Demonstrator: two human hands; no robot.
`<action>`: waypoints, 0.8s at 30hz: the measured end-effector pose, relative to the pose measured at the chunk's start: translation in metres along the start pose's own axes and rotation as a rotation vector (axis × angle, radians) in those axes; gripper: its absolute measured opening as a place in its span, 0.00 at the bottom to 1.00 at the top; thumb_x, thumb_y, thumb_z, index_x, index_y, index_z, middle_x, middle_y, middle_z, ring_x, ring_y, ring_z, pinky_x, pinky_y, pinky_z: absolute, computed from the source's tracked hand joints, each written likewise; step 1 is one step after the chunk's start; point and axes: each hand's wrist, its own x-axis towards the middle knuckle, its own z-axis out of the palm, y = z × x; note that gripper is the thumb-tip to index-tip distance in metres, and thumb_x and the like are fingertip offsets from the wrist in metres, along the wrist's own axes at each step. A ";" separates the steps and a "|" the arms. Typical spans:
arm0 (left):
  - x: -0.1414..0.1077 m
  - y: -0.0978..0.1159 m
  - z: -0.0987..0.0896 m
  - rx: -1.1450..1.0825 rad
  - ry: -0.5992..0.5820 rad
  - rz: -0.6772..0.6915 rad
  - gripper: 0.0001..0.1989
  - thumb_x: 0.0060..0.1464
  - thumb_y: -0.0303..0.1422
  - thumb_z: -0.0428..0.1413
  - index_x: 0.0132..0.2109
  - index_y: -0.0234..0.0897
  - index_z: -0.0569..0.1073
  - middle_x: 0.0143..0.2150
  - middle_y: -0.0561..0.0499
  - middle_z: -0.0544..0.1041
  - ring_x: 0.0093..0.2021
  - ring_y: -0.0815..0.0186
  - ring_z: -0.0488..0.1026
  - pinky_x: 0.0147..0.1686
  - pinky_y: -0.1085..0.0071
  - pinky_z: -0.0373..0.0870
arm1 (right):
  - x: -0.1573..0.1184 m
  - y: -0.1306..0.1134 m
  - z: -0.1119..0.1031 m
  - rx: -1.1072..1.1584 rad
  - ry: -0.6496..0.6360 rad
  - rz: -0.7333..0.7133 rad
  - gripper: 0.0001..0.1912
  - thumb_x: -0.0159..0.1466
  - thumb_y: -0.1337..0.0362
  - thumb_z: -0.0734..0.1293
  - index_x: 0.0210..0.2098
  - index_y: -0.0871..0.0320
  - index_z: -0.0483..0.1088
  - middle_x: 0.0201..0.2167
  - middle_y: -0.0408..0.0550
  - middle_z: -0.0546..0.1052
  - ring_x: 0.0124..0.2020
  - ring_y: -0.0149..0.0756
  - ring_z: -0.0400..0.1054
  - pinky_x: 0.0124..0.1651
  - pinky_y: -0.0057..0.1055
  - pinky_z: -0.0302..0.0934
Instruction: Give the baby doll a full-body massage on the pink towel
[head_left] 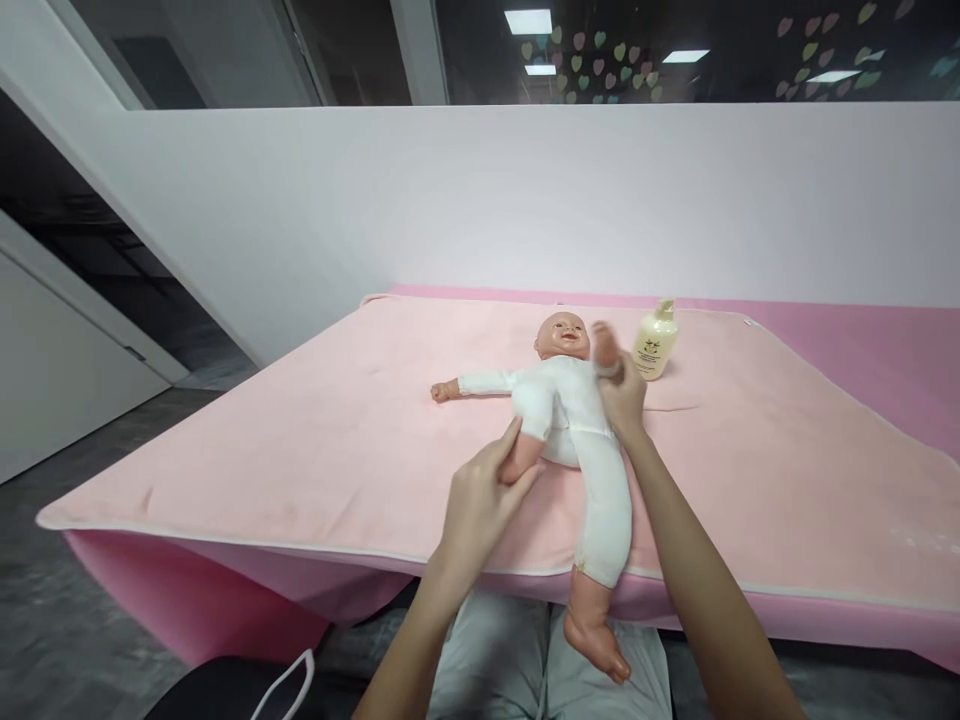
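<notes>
Baby doll (pixel 576 395) in a white bodysuit lay face up on a pink blanket (pixel 337 430), spread over the pink-covered tabletop (pixel 862 360). Left hand (pixel 476 495): grip closed on the doll's bent right leg, thumb and fingers around the bare lower part. Right hand (pixel 628 395): grip closed near the wrist of the doll's raised left arm, the doll's hand blurred there. Doll's right arm stretched out sideways; left leg hung past the near edge, above the person's lap. Pale yellow pump bottle (pixel 654 345) stood upright just beyond the right hand.
</notes>
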 end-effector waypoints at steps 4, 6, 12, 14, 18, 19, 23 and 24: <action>0.029 0.002 0.010 -0.058 -0.036 -0.037 0.30 0.53 0.37 0.55 0.62 0.36 0.60 0.45 0.45 0.77 0.41 0.60 0.75 0.39 0.68 0.71 | -0.004 -0.007 0.001 -0.063 -0.192 -0.150 0.22 0.45 0.73 0.57 0.38 0.56 0.70 0.38 0.48 0.75 0.43 0.40 0.66 0.51 0.39 0.58; 0.015 0.004 0.004 -0.050 -0.041 -0.041 0.30 0.54 0.38 0.55 0.63 0.37 0.59 0.45 0.46 0.77 0.41 0.61 0.75 0.39 0.68 0.70 | 0.001 -0.002 -0.002 0.025 -0.042 0.022 0.19 0.47 0.70 0.59 0.39 0.57 0.69 0.37 0.47 0.74 0.40 0.38 0.66 0.47 0.37 0.60; -0.061 0.007 -0.028 -0.028 -0.164 -0.020 0.27 0.54 0.37 0.54 0.61 0.43 0.62 0.50 0.49 0.76 0.45 0.63 0.75 0.40 0.72 0.71 | 0.016 0.019 -0.014 0.382 0.414 0.527 0.26 0.48 0.65 0.63 0.47 0.57 0.59 0.44 0.49 0.70 0.39 0.35 0.68 0.39 0.32 0.64; -0.063 0.008 -0.023 -0.016 -0.196 -0.014 0.26 0.54 0.36 0.54 0.61 0.44 0.62 0.50 0.50 0.75 0.45 0.63 0.75 0.40 0.73 0.72 | 0.015 0.019 -0.012 0.376 0.416 0.489 0.25 0.48 0.65 0.63 0.47 0.56 0.60 0.43 0.47 0.70 0.39 0.35 0.67 0.39 0.32 0.64; -0.017 0.008 0.003 0.017 -0.044 -0.013 0.28 0.55 0.38 0.53 0.62 0.42 0.60 0.47 0.47 0.76 0.43 0.61 0.75 0.38 0.70 0.71 | 0.005 0.008 -0.003 0.111 0.162 0.203 0.16 0.47 0.67 0.62 0.37 0.57 0.67 0.33 0.44 0.72 0.34 0.36 0.65 0.41 0.34 0.62; -0.001 0.008 0.009 0.024 -0.035 -0.013 0.28 0.55 0.38 0.53 0.62 0.41 0.59 0.46 0.46 0.76 0.42 0.60 0.75 0.38 0.69 0.70 | 0.002 0.005 -0.001 0.034 0.041 0.091 0.15 0.46 0.68 0.61 0.35 0.57 0.68 0.32 0.44 0.73 0.35 0.37 0.65 0.42 0.36 0.61; 0.040 0.009 0.018 0.016 -0.044 -0.023 0.29 0.54 0.36 0.55 0.62 0.38 0.60 0.46 0.43 0.76 0.43 0.59 0.74 0.38 0.67 0.70 | -0.002 0.000 0.001 -0.100 -0.201 -0.126 0.22 0.44 0.72 0.57 0.37 0.57 0.71 0.36 0.48 0.75 0.40 0.41 0.65 0.48 0.40 0.58; 0.038 0.009 0.018 0.017 -0.043 -0.028 0.29 0.54 0.36 0.54 0.62 0.38 0.59 0.46 0.44 0.76 0.43 0.59 0.74 0.38 0.67 0.70 | 0.000 0.001 0.000 -0.072 -0.166 -0.075 0.22 0.44 0.72 0.58 0.37 0.57 0.71 0.36 0.48 0.75 0.39 0.41 0.65 0.46 0.39 0.59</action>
